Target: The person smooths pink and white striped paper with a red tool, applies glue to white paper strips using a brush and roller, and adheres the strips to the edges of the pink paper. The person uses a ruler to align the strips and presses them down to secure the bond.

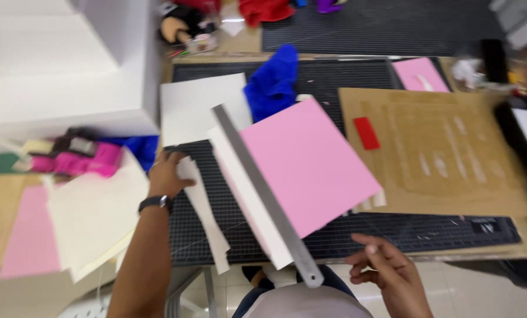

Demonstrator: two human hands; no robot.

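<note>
My left hand [166, 172], with a dark watch on its wrist, grips one end of a long white paper strip [207, 221] lying on the black gridded cutting mat [393, 232]. A metal ruler [266, 191] lies diagonally across the mat over a white sheet [249, 203] and a pink sheet [307, 162]. My right hand [384, 268] hovers past the mat's near edge, to the right of the ruler's near end, with its fingers loosely curled and nothing in them.
A brown cardboard panel [446, 153] with a small red piece [366, 132] lies on the right. Blue fabric [272, 82] and another white sheet [196, 106] sit behind. Pink and cream sheets [81, 218] pile up on the left, beside a large white box [57, 65].
</note>
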